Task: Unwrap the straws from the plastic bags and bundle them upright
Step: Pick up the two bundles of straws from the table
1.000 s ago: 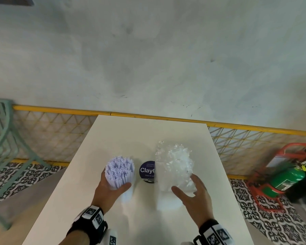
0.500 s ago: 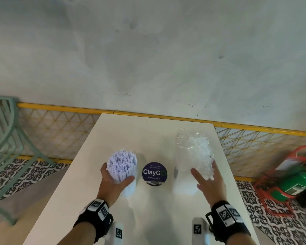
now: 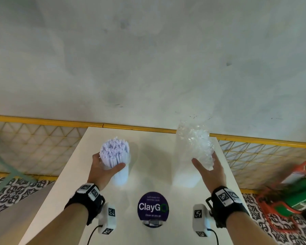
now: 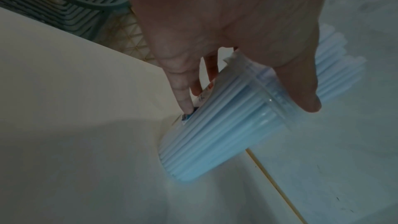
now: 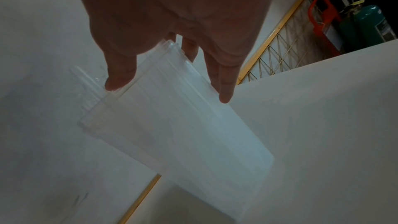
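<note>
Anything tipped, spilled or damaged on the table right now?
Nothing stands out. The left hand grips the white straw bundle standing on end on the table; the right hand holds the clear straw bundle upright, its plastic bag still on. No loose straws visible.

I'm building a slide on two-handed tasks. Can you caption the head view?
Left hand grips upright white straws; right hand holds clear straws standing on the table.

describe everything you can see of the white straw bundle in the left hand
The white straw bundle is a dense cluster of thin opaque tubes, open ends up, standing upright on the white table. A clear plastic bag with a small printed label sheathes its lower part. The left hand grips it, thumb in front, fingers behind.
</note>
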`<state>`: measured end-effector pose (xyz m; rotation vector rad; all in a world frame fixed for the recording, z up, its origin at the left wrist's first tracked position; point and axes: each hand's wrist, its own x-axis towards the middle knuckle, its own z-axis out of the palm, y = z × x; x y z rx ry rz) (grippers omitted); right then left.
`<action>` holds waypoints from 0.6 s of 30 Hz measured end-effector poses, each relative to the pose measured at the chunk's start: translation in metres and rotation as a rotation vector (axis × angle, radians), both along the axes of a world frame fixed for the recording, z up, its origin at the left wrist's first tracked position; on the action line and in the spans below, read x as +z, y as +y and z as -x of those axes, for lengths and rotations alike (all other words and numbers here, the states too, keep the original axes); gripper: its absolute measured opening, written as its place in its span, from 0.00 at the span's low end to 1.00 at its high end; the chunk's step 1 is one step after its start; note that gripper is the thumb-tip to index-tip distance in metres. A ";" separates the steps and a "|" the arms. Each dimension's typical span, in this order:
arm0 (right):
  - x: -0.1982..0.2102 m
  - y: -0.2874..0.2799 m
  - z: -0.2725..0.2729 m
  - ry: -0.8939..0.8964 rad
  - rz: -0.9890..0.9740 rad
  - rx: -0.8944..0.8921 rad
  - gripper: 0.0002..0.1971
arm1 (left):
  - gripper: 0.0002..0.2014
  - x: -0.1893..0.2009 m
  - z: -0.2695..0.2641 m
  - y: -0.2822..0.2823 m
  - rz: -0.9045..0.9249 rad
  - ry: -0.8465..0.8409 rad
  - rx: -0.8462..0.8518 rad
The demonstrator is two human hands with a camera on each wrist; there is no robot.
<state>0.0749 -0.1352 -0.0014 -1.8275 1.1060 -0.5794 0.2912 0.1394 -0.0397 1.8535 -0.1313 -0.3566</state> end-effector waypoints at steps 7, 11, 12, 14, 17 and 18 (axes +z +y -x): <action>0.001 -0.038 -0.074 0.015 0.022 0.010 0.48 | 0.51 0.005 -0.077 -0.050 -0.093 -0.084 -0.025; 0.000 -0.047 -0.108 0.008 0.020 0.033 0.48 | 0.45 0.008 -0.094 -0.085 -0.095 -0.078 -0.089; 0.000 -0.049 -0.117 0.008 0.019 0.039 0.48 | 0.46 0.009 -0.096 -0.093 -0.090 -0.069 -0.086; -0.001 -0.051 -0.130 0.001 0.015 0.048 0.48 | 0.47 0.008 -0.098 -0.108 -0.091 -0.056 -0.081; -0.002 -0.051 -0.145 -0.021 0.010 0.055 0.48 | 0.46 0.006 -0.098 -0.128 -0.079 -0.069 -0.108; -0.003 -0.051 -0.149 -0.025 0.009 0.057 0.48 | 0.46 0.006 -0.097 -0.134 -0.071 -0.076 -0.120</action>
